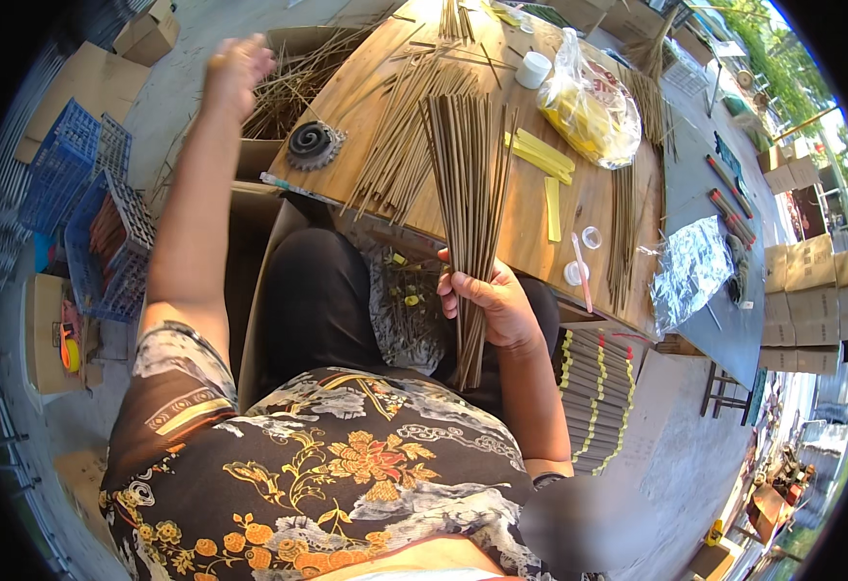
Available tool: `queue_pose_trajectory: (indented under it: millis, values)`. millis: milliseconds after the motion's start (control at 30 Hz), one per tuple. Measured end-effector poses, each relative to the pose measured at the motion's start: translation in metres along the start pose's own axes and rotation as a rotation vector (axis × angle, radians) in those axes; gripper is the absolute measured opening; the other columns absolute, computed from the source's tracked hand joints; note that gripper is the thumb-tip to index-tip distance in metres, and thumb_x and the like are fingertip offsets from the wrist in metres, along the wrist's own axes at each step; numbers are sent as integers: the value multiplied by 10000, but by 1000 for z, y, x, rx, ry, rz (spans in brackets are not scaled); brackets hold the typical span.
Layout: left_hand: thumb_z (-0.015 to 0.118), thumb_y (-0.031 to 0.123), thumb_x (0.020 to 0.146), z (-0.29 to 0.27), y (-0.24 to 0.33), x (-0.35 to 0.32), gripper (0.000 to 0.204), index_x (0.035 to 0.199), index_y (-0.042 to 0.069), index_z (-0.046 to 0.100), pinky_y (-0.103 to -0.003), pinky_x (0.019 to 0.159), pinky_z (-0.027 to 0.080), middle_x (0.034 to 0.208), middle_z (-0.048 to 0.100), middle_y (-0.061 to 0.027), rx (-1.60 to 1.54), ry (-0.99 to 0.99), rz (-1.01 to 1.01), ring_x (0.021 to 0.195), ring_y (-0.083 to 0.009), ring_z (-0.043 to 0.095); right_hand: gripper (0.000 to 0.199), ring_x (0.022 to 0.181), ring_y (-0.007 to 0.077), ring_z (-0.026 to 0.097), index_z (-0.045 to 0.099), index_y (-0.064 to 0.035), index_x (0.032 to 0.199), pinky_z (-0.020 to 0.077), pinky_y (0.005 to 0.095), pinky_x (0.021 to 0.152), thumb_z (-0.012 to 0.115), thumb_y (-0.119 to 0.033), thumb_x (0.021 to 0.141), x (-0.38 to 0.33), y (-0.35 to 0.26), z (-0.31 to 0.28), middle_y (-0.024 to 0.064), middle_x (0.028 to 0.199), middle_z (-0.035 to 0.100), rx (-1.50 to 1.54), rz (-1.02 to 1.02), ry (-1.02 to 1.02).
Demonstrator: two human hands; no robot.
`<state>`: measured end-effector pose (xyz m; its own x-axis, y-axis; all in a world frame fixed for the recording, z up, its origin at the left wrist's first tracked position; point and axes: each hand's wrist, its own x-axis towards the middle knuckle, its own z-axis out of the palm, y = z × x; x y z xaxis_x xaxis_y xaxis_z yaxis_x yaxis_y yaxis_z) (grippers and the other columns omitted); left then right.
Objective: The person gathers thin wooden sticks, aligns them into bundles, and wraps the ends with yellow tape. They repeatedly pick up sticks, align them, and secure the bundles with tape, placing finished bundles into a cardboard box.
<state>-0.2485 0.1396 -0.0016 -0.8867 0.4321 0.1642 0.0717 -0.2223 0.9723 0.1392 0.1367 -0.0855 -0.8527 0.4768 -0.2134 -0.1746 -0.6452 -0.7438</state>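
A fanned bundle of thin brown sticks, resembling incense sticks, stands nearly upright in my right hand. Its fingers and thumb wrap round the lower part of the bundle, above my lap. My left hand is stretched far out to the left, fingers extended and slightly blurred, with nothing seen in it. Beside and beyond that hand, a heap of loose sticks lies in a cardboard box. More sticks are spread on the wooden table, left of the bundle.
The table also bears a dark coil on a toothed disc, yellow strips, a plastic bag with yellow contents and a white cup. Banded stick bundles lie right of my knee. Blue crates stand at left.
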Motion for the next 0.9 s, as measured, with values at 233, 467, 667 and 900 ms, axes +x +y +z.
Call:
queue_pose_trajectory:
  millis: [233,467,667,900]
  values:
    - [590,223,826,55,-12,-197,332,1087,35,511,-274,750,477,989,589,-68,-398,-933,-438,875,-130,571,266,652,131,556,508,-12,1024,470,261,584,619,-110,803,2,-3,19,69,775,579,-130,8,-25]
    - [442,113,859,58,-15,-204,345,1173,-29,424,-397,889,438,1129,517,-218,-703,-1009,-642,1041,-289,529,302,678,144,557,472,14,1103,481,275,606,503,-185,877,-10,-7,22,88,819,576,-84,59,-137]
    - [427,91,769,52,-15,-201,506,1214,-133,340,-402,958,375,1225,428,-261,-757,-1047,-747,1114,-333,469,319,711,164,579,469,21,1118,498,299,639,475,-199,887,-10,-5,23,116,853,589,-10,75,-182]
    - [428,72,693,51,-18,-202,576,1217,-146,328,-416,989,335,1246,400,-274,-899,-1045,-784,1156,-353,423,326,722,172,589,469,27,1124,503,303,655,474,-194,884,-13,-7,25,129,865,597,-5,85,-175]
